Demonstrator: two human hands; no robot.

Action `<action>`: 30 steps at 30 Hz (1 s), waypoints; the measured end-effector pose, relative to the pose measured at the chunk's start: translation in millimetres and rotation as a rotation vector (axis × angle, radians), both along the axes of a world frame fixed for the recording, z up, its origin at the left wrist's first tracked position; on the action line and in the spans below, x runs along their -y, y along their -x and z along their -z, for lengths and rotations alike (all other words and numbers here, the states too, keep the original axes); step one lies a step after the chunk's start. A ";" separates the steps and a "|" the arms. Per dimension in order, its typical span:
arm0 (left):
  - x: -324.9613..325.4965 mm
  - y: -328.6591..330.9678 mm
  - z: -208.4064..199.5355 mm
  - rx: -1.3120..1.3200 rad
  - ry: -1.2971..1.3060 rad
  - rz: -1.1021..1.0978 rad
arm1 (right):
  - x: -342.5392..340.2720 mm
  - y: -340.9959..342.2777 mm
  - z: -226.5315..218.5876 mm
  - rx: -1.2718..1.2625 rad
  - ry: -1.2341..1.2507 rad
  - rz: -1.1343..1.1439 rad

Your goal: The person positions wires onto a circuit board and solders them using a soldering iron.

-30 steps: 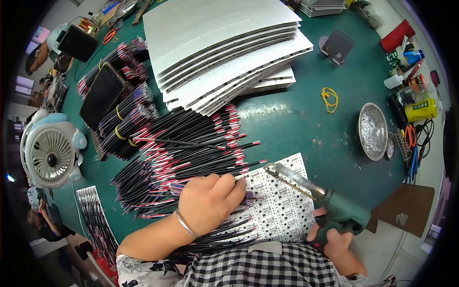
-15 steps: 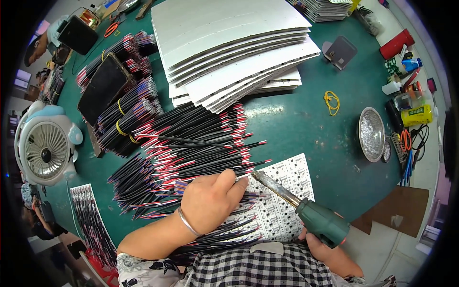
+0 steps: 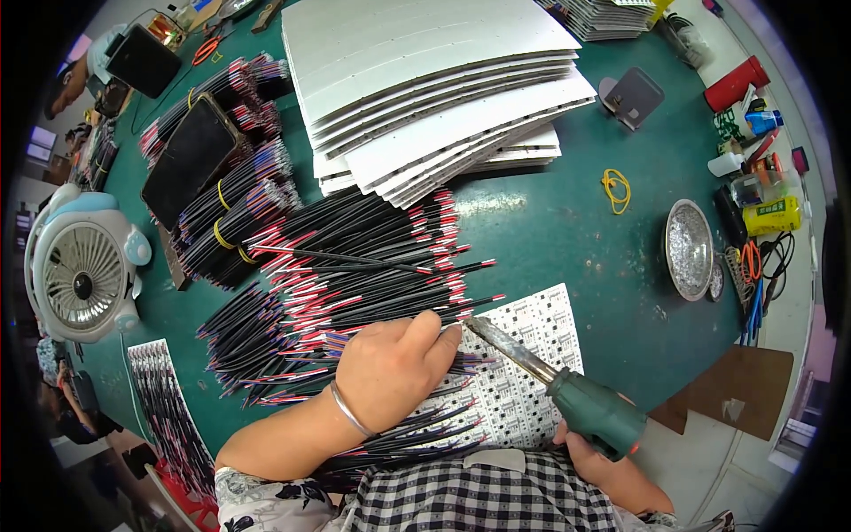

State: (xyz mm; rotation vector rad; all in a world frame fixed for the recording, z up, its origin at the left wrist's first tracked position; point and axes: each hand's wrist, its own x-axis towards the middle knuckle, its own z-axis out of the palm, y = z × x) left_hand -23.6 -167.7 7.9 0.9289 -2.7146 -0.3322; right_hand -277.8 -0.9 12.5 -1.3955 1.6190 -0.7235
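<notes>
My left hand (image 3: 390,359), a metal bangle on its wrist, is closed in a pinch on a thin wire (image 3: 460,320) over the edge of a white circuit board panel (image 3: 542,330). The fingers cover most of that wire. My right hand (image 3: 587,454) grips a soldering iron (image 3: 596,410) with a green handle, largely hidden under it. The iron's dark, crusted tip points up and left, close beside my left fingertips. Black wires (image 3: 363,230) with red and white ends lie in rows beyond my left hand. More black wires (image 3: 417,434) lie across the panel's near part.
A tall stack of white panels (image 3: 434,62) stands at the back. Left are tied wire bundles (image 3: 239,213), a dark phone-like slab (image 3: 195,160) and a fan (image 3: 84,266). Right are a metal bowl (image 3: 689,248), yellow bands (image 3: 616,191), a grey stand (image 3: 634,96) and bottles (image 3: 771,215).
</notes>
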 end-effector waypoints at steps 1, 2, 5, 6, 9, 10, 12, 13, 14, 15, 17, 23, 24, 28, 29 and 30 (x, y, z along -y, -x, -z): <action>0.3 0.4 -0.2 0.002 0.001 0.001 | -1.7 0.1 0.8 0.079 0.014 0.049; 0.4 0.9 -0.1 -0.007 -0.002 0.000 | -2.9 0.2 1.3 0.158 0.029 0.099; -0.9 1.5 3.1 -0.022 -0.024 -0.011 | 1.7 -8.6 -4.9 0.389 0.000 0.274; -1.5 1.7 3.3 -0.032 -0.042 -0.022 | 0.2 -8.7 -6.3 0.388 0.001 0.277; -0.7 2.1 2.2 -0.031 -0.030 -0.017 | -3.3 -4.4 -6.8 0.384 -0.058 0.308; -0.2 1.1 3.2 -0.031 -0.030 -0.017 | -2.9 1.5 -4.4 0.237 -0.022 0.168; 1.4 -0.6 6.6 -0.121 -0.059 -0.004 | -3.6 4.2 -2.6 0.091 0.012 0.030; 1.8 -0.2 6.6 -0.121 -0.060 -0.002 | -4.9 3.4 -2.4 0.062 -0.011 0.048; 2.2 0.2 6.4 -0.127 -0.055 0.007 | -6.1 2.9 -2.1 0.032 -0.034 0.065; 2.4 0.3 6.0 -0.133 -0.051 0.015 | -7.0 2.7 -1.1 0.032 -0.036 0.064; 3.5 0.6 4.9 -0.124 -0.054 0.021 | -8.4 2.7 1.9 0.001 -0.010 0.048; 1.6 1.8 2.1 -0.052 -0.039 0.029 | -4.9 5.2 3.2 -0.064 0.103 -0.067; 1.2 1.8 1.3 -0.033 -0.026 0.032 | -1.9 6.0 2.6 -0.061 0.103 -0.067; -0.6 1.8 -0.6 0.004 -0.030 0.029 | -4.1 12.5 6.7 -0.130 0.218 -0.196; -0.9 1.5 -1.9 0.019 -0.028 0.029 | -9.9 14.9 9.6 -0.127 0.206 -0.171; -1.0 1.7 -2.8 0.032 -0.026 0.031 | -16.5 17.6 10.4 -0.124 0.209 -0.170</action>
